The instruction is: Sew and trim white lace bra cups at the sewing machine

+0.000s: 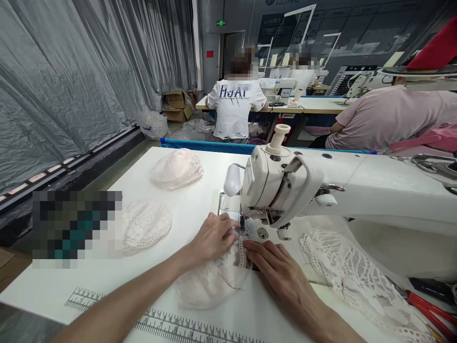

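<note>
A pale lace fabric piece lies under the presser foot of a white sewing machine. Its scalloped trim runs toward me from the needle area, and a dark thread trails over the sheer part. My left hand is closed on the lace just left of the foot, its index fingertip close to it. From the right, my right hand presses the trim with its fingers together, the tips near the left hand's. What lies beneath both hands is hidden.
Two folded lace pieces, one farther back and one at left, rest on the white table. More lace spreads right of the machine beside red-handled scissors. A printed ruler crosses the front. Co-workers sit beyond.
</note>
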Demonstrator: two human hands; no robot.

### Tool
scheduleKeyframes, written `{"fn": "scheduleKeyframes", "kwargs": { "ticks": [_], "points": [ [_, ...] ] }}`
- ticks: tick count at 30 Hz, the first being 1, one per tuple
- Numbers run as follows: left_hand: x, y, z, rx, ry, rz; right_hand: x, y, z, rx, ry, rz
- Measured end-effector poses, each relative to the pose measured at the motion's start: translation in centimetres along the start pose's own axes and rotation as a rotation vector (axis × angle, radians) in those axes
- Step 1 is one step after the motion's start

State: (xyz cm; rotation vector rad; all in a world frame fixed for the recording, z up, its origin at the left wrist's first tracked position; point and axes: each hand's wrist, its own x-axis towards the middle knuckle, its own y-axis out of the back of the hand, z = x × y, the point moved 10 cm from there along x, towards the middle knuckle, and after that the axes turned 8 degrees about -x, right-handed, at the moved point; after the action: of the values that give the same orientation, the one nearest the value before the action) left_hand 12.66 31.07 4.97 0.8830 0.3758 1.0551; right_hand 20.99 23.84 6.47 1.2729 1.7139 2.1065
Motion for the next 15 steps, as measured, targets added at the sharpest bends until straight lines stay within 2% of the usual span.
{"fn": "scheduleKeyframes", "kwargs": {
  "ticks": [5,8,12,15],
  "points": [
    [0.0,0.0,0.0,0.050,0.002,0.013,0.2,0.1,-0.2,-0.094,0.012,0.004],
    [0.1,1.3,-0.2,0.176,0.008,0.086,0.3,0.5,-0.5,-0.113,0.020,0.029],
    [-0.2,3.6,0.5,0.350,-0.009,0.251,0.3,0.9,-0.7,-0.102,0.022,0.053],
    [-1.4,3.2,2.3,0.385,-0.104,0.289,0.4,0.9,-0.8,-0.108,0.015,0.033]
  ]
}}
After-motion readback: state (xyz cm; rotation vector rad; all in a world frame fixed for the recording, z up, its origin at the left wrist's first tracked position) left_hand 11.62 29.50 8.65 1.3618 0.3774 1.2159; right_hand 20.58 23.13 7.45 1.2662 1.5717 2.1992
